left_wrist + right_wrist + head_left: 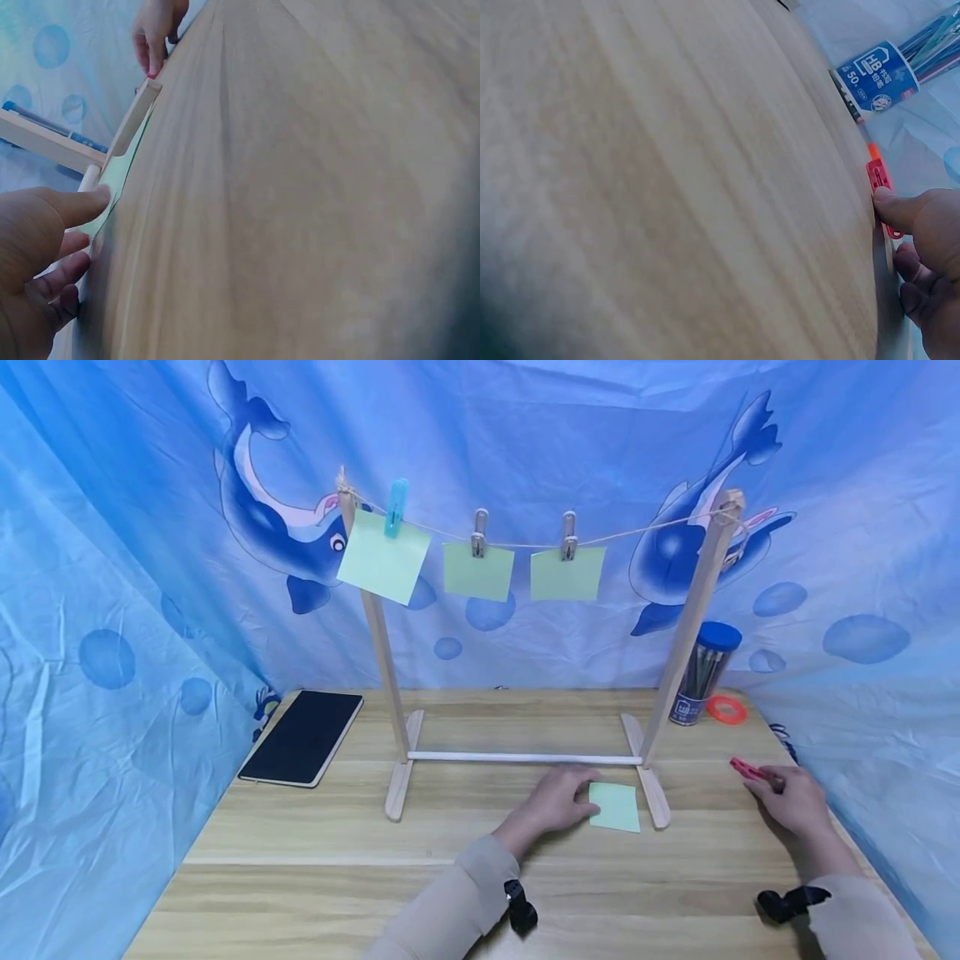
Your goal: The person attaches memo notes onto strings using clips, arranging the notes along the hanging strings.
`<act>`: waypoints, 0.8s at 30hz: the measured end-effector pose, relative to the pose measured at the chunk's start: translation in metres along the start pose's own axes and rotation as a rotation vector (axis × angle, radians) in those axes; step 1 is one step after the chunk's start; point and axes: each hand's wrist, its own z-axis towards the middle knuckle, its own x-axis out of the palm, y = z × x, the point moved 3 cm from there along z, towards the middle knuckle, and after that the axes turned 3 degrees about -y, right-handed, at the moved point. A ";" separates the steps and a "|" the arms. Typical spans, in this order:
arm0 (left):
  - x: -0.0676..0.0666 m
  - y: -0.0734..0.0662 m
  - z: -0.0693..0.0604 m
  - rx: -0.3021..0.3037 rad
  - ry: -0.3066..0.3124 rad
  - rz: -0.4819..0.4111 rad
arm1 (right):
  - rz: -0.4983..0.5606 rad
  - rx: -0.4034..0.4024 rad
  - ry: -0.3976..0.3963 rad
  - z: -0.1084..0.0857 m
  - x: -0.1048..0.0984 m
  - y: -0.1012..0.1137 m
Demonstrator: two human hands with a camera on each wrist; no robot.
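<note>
A pale green sticky note [617, 807] lies flat on the table between the feet of a wooden stand. My left hand [558, 799] is at its left edge, thumb and index finger spread apart; whether they touch the paper I cannot tell. Over at the table's right side, my right hand [797, 800] pinches a red clothespin [745, 768] close to the tabletop. In the right wrist view the thumb lies on the clothespin [879, 177]. Along the stand's string [637, 531] hang three green notes, held by a blue clip [396, 508] and two metal clips [480, 532].
A black notebook [303, 737] lies at the back left. Behind the stand's right post [692, 627] is a blue-lidded pencil tub [703, 672], beside an orange-red ring [726, 710]. A white crossbar [525, 758] joins the stand's feet. Blue curtains [112, 568] enclose the table.
</note>
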 end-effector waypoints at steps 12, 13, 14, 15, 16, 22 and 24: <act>0.001 0.005 -0.001 -0.118 0.010 -0.189 | 0.012 0.015 -0.028 -0.002 -0.003 -0.004; 0.001 0.006 -0.001 -0.128 0.002 -0.204 | 0.012 0.015 -0.029 -0.002 -0.003 -0.004; 0.000 0.006 -0.001 -0.133 -0.009 -0.212 | 0.014 0.020 -0.028 -0.003 -0.004 -0.003; 0.000 0.006 -0.001 -0.132 -0.019 -0.213 | 0.022 0.034 -0.024 -0.003 -0.004 -0.003; -0.001 0.006 -0.001 -0.132 -0.029 -0.214 | 0.034 0.053 -0.016 -0.004 -0.005 -0.002; -0.006 0.005 -0.002 -0.147 -0.101 -0.216 | 0.092 0.165 0.030 -0.007 -0.005 0.000; -0.006 0.006 -0.002 -0.156 -0.124 -0.224 | 0.123 0.189 0.029 -0.009 -0.004 0.001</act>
